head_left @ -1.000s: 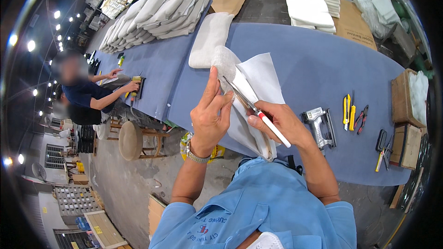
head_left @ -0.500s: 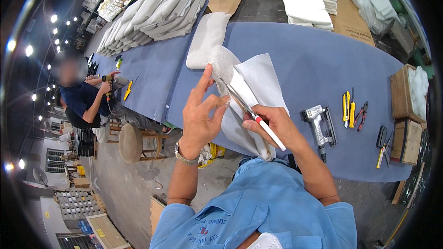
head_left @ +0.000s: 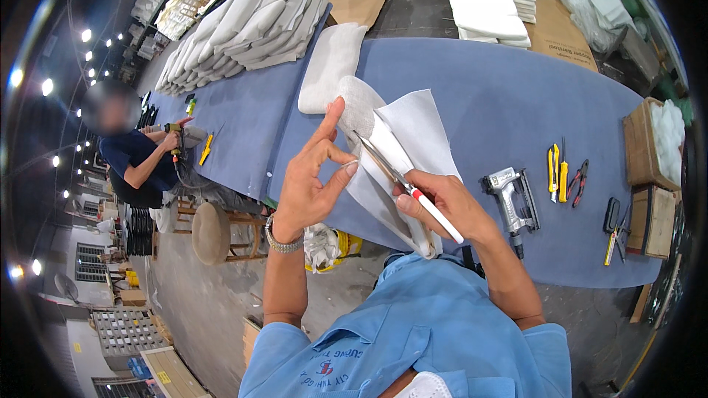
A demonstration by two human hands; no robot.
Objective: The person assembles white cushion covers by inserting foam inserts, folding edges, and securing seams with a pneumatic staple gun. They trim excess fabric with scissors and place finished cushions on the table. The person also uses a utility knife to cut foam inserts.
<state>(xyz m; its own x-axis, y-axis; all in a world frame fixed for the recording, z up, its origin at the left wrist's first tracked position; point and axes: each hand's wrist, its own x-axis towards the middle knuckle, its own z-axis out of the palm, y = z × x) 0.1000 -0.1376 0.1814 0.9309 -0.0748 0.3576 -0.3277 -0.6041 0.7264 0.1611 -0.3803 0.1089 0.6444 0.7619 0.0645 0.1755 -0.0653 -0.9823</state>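
The right hand (head_left: 453, 197) grips the white-handled tool (head_left: 442, 222) — best kept shallow against the grey cushion (head_left: 359, 107); the left hand (head_left: 306, 186) curls — whether it pinches anything, I can't tell.

Grey cushion (head_left: 357, 105), red-banded white handle (head_left: 441, 218); blue tabletop (head_left: 523, 110)

One white-handled tool (head_left: 420, 197) (and one wristwatch (head_left: 284, 245))

My feed from the head fisheye looked down over the shirt (head_left: 435, 309), with the left hand (head_left: 306, 186) and right hand (head_left: 453, 203) close and the table (head_left: 509, 96) beyond.
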